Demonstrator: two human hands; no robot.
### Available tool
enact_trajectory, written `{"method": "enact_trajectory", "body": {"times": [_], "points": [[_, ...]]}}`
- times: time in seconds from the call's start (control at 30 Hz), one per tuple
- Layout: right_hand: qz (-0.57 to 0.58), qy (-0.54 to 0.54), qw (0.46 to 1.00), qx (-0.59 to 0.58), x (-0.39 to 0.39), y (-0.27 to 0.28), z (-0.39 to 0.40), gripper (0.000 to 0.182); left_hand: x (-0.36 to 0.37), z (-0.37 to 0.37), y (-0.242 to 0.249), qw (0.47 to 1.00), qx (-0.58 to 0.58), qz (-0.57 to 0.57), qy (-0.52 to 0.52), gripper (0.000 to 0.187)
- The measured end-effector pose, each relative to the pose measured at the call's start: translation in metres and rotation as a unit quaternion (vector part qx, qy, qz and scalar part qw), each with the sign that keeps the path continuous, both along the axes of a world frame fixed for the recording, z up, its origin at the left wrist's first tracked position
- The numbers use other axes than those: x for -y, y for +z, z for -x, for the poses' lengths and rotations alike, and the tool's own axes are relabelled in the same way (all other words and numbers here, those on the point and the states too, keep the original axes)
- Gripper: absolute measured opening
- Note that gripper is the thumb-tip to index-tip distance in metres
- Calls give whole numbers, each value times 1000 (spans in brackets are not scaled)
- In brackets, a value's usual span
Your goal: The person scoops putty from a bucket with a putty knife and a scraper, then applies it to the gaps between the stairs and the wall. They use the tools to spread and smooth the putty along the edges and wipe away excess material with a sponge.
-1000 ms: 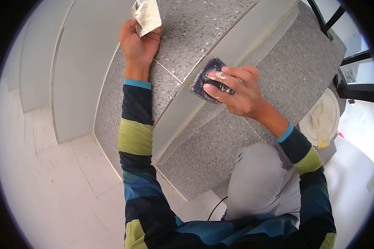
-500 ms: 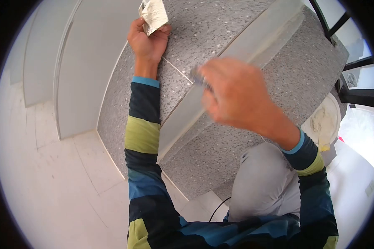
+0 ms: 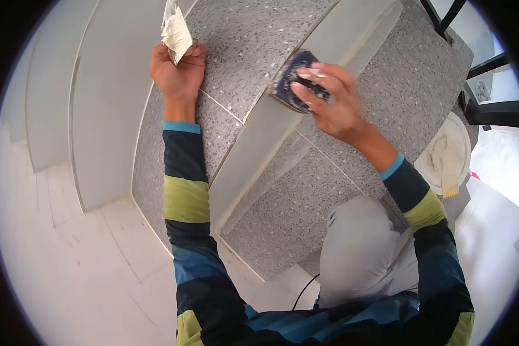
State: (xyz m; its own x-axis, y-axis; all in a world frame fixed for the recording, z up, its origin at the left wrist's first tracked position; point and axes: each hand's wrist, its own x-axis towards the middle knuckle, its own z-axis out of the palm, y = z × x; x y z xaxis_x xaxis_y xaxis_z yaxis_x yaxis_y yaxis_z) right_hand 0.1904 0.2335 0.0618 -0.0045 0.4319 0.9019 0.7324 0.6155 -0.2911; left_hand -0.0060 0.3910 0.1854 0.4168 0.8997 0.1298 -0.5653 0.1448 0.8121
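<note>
A dark, square scraper, flecked with white, lies at upper centre of the frame, directly under the fingers of the right hand and projecting to the upper left of them. That hand is clamped on the scraper, its whitened fingertips bent over the dark back; the thumb's grip is hidden. The plate is about as broad as it is long, so no clear long axis shows; its lower edge slopes from left down to right. It overlaps the pale grey riser and reaches the edge of the speckled upper tread.

At upper left, a plate coated in cream paste rises out of the left hand. This hand is closed about the plate's lower end, thumb on the left and fingers curled on the right. The plate's long axis runs nearly upright, leaning a little to the left at the top.

Below the riser spreads the speckled lower tread, beside the person's grey-trousered knee. At right sit a round, paste-smeared container with a yellow-ended tool at its lower rim, and a black railing.
</note>
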Motion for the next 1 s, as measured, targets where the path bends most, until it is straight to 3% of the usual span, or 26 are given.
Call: {"method": "enact_trajectory", "body": {"times": [0.47,0.57,0.77,0.87,0.93,1.0], "points": [[-22,-5,999,41,-4,-21,-12,38,0,4,0,1000,6,4,-2,22],[-3,0,1000,11,-7,-12,-20,39,-7,7,-5,998,23,3,-50,25],[-37,-14,997,65,-18,-24,-41,43,-7,7,-5,995,30,-21,-91,27],[-46,-29,998,31,-18,-9,-45,43,6,-4,-2,999,-21,-30,-3,26],[-25,-36,994,101,-24,-20,-56,43,16,-17,2,984,-135,8,118,31],[-18,-30,993,113,-9,-20,-68,43,22,-20,-2,975,-202,-44,79,35]]}}
